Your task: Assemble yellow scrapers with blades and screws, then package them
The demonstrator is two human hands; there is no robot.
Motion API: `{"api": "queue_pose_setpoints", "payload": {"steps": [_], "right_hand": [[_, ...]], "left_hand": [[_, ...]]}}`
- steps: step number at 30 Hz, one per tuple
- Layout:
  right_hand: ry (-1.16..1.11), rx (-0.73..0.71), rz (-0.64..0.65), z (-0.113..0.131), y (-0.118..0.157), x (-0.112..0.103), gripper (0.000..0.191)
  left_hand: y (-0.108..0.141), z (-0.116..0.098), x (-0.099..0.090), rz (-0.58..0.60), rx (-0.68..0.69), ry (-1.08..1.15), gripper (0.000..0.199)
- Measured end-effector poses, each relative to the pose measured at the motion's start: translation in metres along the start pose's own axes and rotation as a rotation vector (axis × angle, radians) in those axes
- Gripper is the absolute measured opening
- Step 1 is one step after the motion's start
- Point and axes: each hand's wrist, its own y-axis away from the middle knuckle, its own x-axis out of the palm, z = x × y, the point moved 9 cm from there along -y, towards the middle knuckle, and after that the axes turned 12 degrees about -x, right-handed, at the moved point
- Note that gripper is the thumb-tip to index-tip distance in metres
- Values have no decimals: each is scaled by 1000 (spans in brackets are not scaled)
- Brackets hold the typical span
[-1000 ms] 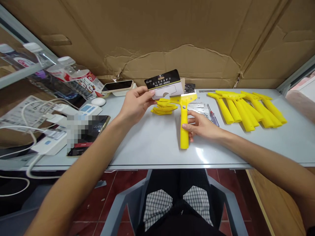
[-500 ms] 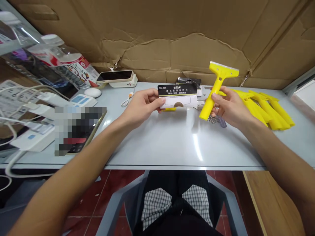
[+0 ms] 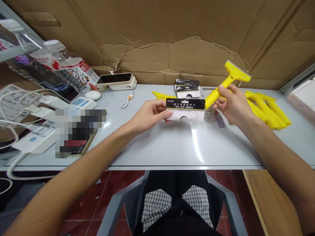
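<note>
Between the thumb and fingers of my left hand (image 3: 153, 115) is a black-and-white printed header card (image 3: 185, 109), held up facing me above the table. My right hand (image 3: 233, 101) is closed around the handle of a yellow scraper (image 3: 227, 83). The scraper's wide head points up and to the right, and its handle end meets or passes behind the card's right edge. Another yellow piece (image 3: 162, 95) lies behind my left hand, partly hidden. Similar cards (image 3: 187, 87) rest at the back. Small screws (image 3: 210, 118) lie by a screwdriver with a clear handle (image 3: 220, 119).
Several yellow scraper handles (image 3: 270, 111) are piled on the right of the table (image 3: 152, 147). On the left are a power strip (image 3: 41, 141) with cables, a phone (image 3: 81, 134), a white mouse (image 3: 93, 95) and bottles (image 3: 81, 70). Cardboard (image 3: 147, 39) stands along the back.
My left hand has brought the card down and to the right. The scraper in my right hand has tilted further right, its handle end now against or behind the card.
</note>
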Motion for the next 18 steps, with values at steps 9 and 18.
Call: {"api": "queue_pose_setpoints", "payload": {"steps": [9, 18], "right_hand": [[65, -1, 79, -5, 13, 17, 52], [78, 45, 221, -12, 32, 41, 58]], "left_hand": [[1, 6, 21, 32, 20, 2, 24], [10, 1, 19, -121, 59, 108, 26]]}}
